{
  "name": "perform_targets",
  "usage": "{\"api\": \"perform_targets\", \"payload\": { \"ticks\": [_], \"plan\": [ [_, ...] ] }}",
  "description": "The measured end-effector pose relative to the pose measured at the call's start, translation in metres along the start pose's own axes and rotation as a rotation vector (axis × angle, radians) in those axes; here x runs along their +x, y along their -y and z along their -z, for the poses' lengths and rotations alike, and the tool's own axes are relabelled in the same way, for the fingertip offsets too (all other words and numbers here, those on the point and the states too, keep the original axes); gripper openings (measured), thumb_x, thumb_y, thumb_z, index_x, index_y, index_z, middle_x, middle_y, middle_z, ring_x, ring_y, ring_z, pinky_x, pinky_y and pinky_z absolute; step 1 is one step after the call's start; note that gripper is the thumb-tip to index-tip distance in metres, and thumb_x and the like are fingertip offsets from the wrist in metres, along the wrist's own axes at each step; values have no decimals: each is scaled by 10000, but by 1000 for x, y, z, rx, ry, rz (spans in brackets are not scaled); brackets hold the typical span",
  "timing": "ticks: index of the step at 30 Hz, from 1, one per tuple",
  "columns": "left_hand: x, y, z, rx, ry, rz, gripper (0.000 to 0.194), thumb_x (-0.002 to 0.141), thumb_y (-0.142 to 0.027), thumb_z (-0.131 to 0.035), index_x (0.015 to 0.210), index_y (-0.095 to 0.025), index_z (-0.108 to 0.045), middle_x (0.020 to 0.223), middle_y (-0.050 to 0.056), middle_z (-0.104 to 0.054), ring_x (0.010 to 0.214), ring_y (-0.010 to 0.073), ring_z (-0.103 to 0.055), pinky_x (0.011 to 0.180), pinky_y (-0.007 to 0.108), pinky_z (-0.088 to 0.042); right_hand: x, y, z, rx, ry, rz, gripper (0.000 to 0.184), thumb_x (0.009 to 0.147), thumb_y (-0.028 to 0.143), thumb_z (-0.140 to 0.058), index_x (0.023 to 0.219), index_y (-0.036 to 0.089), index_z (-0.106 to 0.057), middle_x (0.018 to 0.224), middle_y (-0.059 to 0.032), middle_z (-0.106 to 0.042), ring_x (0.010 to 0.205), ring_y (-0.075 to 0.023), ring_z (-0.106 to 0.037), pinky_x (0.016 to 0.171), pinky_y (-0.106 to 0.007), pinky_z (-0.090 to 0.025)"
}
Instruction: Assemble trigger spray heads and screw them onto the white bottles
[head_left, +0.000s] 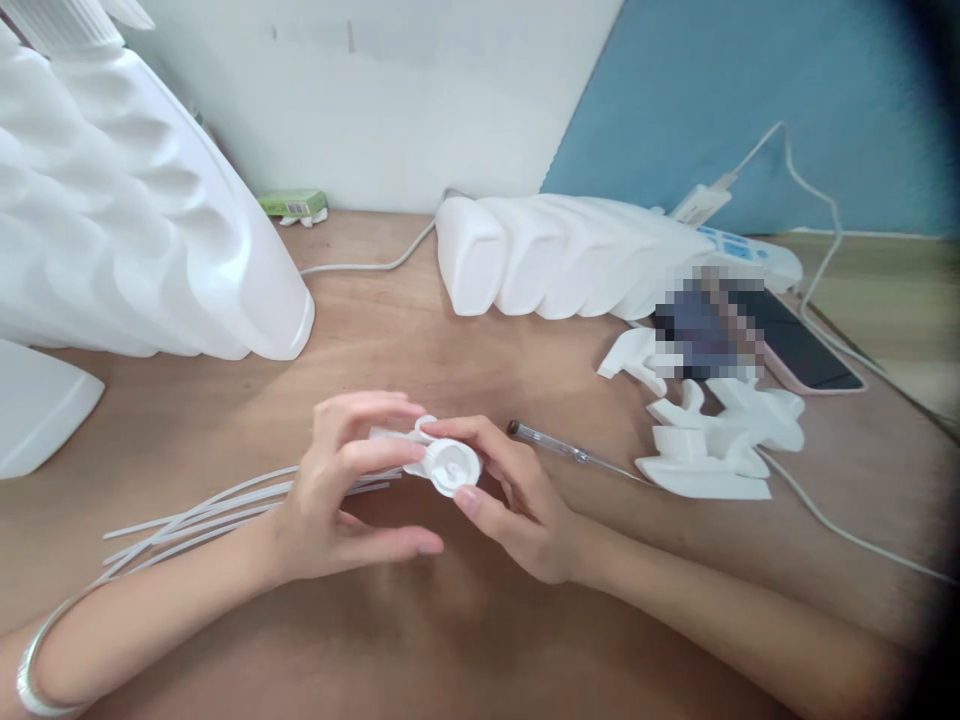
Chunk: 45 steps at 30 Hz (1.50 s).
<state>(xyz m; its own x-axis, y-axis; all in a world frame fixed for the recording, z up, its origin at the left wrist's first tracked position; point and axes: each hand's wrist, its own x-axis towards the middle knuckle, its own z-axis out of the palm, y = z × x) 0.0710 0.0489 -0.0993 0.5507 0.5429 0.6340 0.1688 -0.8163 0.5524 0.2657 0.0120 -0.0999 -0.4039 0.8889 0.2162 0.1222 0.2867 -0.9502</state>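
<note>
A white spray trigger head [454,468] is in my right hand [525,500], pinched between thumb and index finger, its round threaded cap opening facing me. My left hand [352,480] is beside it on the left, fingers spread and thumb well apart. Its fingertips reach the nozzle side of the head; whether they press on it is hard to see. Under my left forearm lie several thin white plastic tubes [195,515]. To the right of my hands is a slim screwdriver [551,440] with a clear handle, pointing towards a pile of white spray head parts [682,470].
White ripple-sided bottles [135,220] stand at the left, and more white bottles [555,255] are along the back. A power strip [757,255], a phone [802,340] and a white cable [832,525] are at the right. A small green box [292,203] sits by the wall.
</note>
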Motion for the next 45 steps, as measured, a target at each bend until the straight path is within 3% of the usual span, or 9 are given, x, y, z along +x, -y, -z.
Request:
{"api": "perform_targets", "payload": {
  "ticks": [3,7,11,15,23,27,31,39,45],
  "plan": [
    [2,2,-2,-173,105,-59,418,738,-219,-700,1091,-161,-483,1111,142,-544,1017,255,-565,805,425,-526,0,-2,1,60,52,57,235,878,316,-359,1034,165,-449,820,-38,-541,688,-160,-515,620,-318,-440],
    [3,1,-5,-176,59,-60,338,740,-38,-646,1031,-151,-517,1093,115,-539,956,198,-602,737,327,-567,-1,-4,0,-15,89,94,267,860,299,-378,1080,150,-409,866,-65,-542,728,-182,-527,643,-345,-446],
    [3,-1,-3,-143,82,-93,223,786,-99,-604,991,-149,-532,1087,116,-529,962,200,-582,750,346,-558,-2,-3,-3,-62,91,127,389,832,346,-504,1143,163,-357,1023,-103,-534,875,-202,-541,746,-371,-454],
    [-2,0,-2,-107,98,-135,180,782,-117,-610,941,-146,-531,1113,120,-509,941,193,-573,728,334,-542,-2,-3,-4,-74,60,132,508,769,411,-619,1124,171,-347,1002,-91,-524,846,-188,-543,720,-348,-462],
    [1,-2,-4,-65,109,-129,237,770,-105,-599,985,-151,-512,979,90,-552,798,146,-564,610,266,-508,-3,-3,-2,-158,18,169,398,854,474,-493,1081,163,-395,914,-64,-570,777,-153,-585,643,-278,-489],
    [1,-4,-4,-66,61,-72,265,721,-51,-614,939,-159,-510,951,69,-544,744,121,-564,551,227,-501,-4,-4,-4,-191,-103,328,424,859,399,-516,1166,148,-365,1009,-110,-576,909,-190,-607,740,-320,-517],
    [0,-5,-5,-50,33,-68,229,730,-81,-618,916,-162,-511,927,59,-525,669,89,-540,491,190,-491,-4,-5,-8,-294,-127,462,415,804,180,-582,1163,167,-375,1070,-119,-582,998,-201,-595,806,-336,-515],
    [-1,-3,-3,-12,110,-109,228,735,-55,-577,925,-170,-525,950,72,-519,741,126,-569,556,236,-524,-3,-3,-8,-478,-101,444,204,797,152,-540,987,197,-479,1013,-98,-578,818,-156,-646,636,-254,-548],
    [-2,-5,-4,-6,105,-73,238,721,-49,-563,929,-164,-539,923,66,-526,699,116,-562,553,235,-523,-1,1,-5,-465,-81,431,121,830,153,-518,948,177,-502,993,-104,-583,792,-140,-637,641,-246,-541]
  ]
}}
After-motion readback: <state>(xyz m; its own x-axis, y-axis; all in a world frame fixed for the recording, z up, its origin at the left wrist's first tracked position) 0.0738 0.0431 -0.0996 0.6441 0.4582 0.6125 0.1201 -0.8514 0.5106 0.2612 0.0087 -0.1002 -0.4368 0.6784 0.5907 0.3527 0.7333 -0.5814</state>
